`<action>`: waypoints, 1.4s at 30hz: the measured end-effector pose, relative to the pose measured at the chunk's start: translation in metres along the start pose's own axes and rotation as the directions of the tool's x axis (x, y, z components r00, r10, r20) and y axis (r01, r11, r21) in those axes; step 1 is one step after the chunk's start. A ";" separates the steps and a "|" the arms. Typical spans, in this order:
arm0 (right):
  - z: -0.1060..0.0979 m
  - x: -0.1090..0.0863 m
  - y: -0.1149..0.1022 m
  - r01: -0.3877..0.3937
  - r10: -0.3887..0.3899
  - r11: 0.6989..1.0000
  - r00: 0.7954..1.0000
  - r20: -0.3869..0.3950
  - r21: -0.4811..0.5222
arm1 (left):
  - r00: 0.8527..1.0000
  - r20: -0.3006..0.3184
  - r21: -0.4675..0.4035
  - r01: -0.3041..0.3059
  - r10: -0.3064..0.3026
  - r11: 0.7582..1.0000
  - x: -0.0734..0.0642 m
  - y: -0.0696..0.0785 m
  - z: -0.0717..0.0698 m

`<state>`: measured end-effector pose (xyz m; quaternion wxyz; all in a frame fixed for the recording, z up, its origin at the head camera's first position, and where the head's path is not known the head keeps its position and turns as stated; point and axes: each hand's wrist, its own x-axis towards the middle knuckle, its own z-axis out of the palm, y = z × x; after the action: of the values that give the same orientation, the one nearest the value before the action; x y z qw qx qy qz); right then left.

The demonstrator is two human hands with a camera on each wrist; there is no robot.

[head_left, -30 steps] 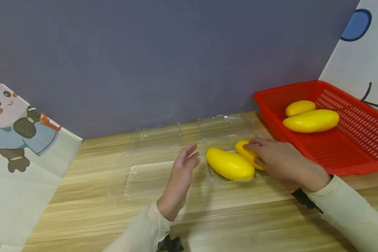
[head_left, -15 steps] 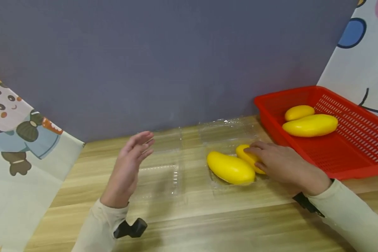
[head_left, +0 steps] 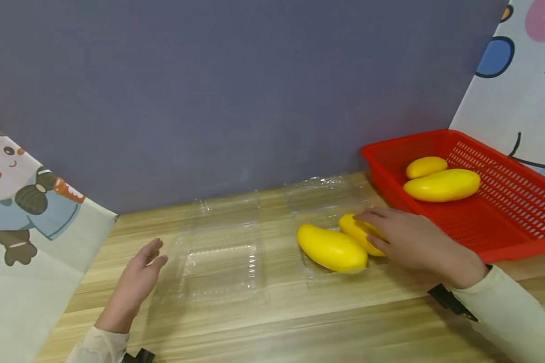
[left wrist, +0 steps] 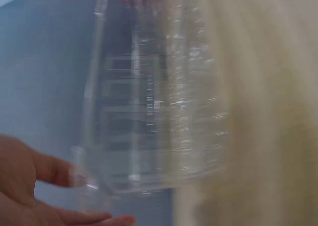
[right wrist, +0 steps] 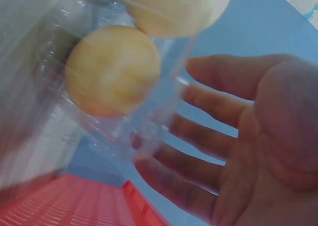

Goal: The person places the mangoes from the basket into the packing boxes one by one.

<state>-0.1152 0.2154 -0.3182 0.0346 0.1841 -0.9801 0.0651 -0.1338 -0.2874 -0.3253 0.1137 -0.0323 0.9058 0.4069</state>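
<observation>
Two yellow mangoes lie side by side in the right clear plastic box, a larger mango [head_left: 331, 248] on the left and a smaller mango [head_left: 359, 232] beside it. My right hand [head_left: 415, 242] is over the smaller mango's right end in the head view. In the right wrist view its fingers [right wrist: 191, 136] extend along the edge of the clear box [right wrist: 166, 104], curled round nothing. To the left, a second clear plastic box [head_left: 220, 269] stands with its lid raised back. My left hand [head_left: 136, 282] is beside that box's left side, holding nothing, fingers fairly straight.
A red slotted basket [head_left: 495, 242] at the right holds a small mango [head_left: 426, 167] and a large mango [head_left: 442, 185]. A grey-blue panel [head_left: 236, 101] rises behind the wooden table [head_left: 272, 327]. Cartoon-printed sheets [head_left: 22, 201] flank both sides.
My left hand has moved leftward across the left box, from near the mangoes to that box's far left side. My right hand has stayed at the smaller mango. The head view has shifted slightly.
</observation>
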 end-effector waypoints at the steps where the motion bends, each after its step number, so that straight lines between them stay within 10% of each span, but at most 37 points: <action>1: -0.002 -0.001 0.000 -0.002 0.002 1.000 1.000 -0.007 0.001 | 1.000 0.009 -0.040 0.019 -0.019 0.999 0.002 -0.005 0.001; 9: -0.018 -0.006 0.010 -0.029 0.030 0.999 0.999 -0.040 0.027 | 0.995 0.088 -0.367 0.077 -0.047 0.927 0.015 -0.024 0.013; 17: -0.046 -0.010 0.042 -0.136 0.133 0.990 0.988 -0.083 -0.024 | 0.995 0.093 -0.438 0.072 -0.034 0.896 0.015 -0.025 0.021; 25: -0.070 -0.012 0.092 -0.274 0.276 0.961 0.961 0.036 -0.036 | 0.994 0.095 -0.512 0.089 -0.046 0.854 0.013 -0.018 0.033; 33: -0.089 -0.015 0.128 -0.267 0.301 0.943 0.939 0.167 -0.197 | 0.991 0.133 -0.618 0.060 0.029 0.784 0.008 -0.012 0.039; 42: -0.088 -0.008 0.172 -0.201 0.233 0.967 0.947 0.219 -0.158 | 0.987 0.152 -0.627 0.060 0.046 0.777 0.010 -0.002 0.049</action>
<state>-0.1669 0.3889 -0.2517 -0.0773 0.0786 -0.9937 -0.0195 -0.1343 -0.2525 -0.3606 0.1695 -0.0396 0.7056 0.6869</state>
